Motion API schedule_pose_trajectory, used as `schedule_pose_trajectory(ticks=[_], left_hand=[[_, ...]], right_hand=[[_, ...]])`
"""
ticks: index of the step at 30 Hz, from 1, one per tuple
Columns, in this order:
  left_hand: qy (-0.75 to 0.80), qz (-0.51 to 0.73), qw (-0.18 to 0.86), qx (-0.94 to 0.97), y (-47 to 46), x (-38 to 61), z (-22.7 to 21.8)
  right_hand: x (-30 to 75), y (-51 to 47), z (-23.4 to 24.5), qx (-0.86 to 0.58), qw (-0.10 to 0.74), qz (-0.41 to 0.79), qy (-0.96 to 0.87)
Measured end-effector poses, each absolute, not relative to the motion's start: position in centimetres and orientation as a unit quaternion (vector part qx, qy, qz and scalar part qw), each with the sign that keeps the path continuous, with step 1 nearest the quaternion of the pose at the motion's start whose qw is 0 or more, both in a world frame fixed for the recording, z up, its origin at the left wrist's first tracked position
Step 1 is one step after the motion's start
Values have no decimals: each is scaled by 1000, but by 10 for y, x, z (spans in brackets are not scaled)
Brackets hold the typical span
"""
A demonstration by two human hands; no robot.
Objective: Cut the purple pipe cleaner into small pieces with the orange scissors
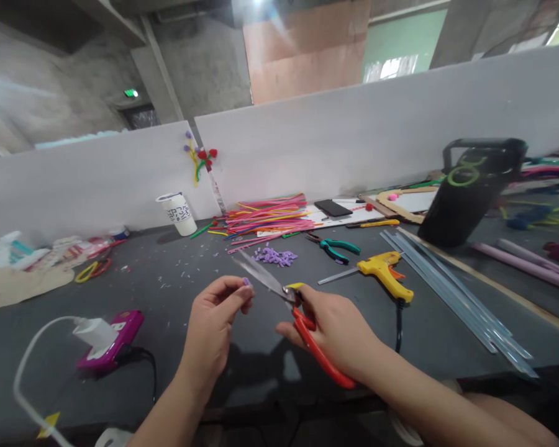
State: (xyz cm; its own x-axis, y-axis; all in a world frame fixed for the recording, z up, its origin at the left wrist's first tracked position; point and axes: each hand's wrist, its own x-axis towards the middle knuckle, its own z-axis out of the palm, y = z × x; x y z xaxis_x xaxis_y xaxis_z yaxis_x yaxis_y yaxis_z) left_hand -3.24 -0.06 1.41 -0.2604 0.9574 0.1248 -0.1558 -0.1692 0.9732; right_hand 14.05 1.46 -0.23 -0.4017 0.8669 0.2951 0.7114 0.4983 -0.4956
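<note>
Between the thumb and fingers of my left hand (214, 316) is pinched a small purple piece (246, 282), mostly covered by the fingertips. My right hand (338, 323) is closed on a pair of scissors (265, 277) with red and yellow handles. The blades point up and left, close to the left fingertips but apart from them. Just beyond the blades lies a heap of short purple pieces (276, 255) on the dark table (181, 292).
Bundled pink and orange stems (265, 217) lie behind the heap. Rightward are green-handled pliers (335, 248), a yellow glue gun (386, 273), clear glue sticks (456, 292) and a black bottle (470, 192). Leftward are a purple power strip (133, 323) with a white cable and a white cup (179, 214).
</note>
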Motion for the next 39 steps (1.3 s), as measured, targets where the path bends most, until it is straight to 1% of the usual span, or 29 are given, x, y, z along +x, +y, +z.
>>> schedule_pose_trajectory(ticks=[3,8,17,26,39], left_hand=[[457,658,436,409,-1,-34,17],[441,674,431,406,-4,-33,19],[427,680,439,402,-4,-34,20],[427,683,443,393,-4,-35,20],[416,677,456,400,-4,-40,23]], right_hand=[[140,12,-11,-477,234,79,-843],[138,11,-16,-476,214,32,-853],[137,12,-16,-469,213,19,-857],[136,12,-18,-461,226,-21,-858],[135,11,-16,-456,222,-25,-861]])
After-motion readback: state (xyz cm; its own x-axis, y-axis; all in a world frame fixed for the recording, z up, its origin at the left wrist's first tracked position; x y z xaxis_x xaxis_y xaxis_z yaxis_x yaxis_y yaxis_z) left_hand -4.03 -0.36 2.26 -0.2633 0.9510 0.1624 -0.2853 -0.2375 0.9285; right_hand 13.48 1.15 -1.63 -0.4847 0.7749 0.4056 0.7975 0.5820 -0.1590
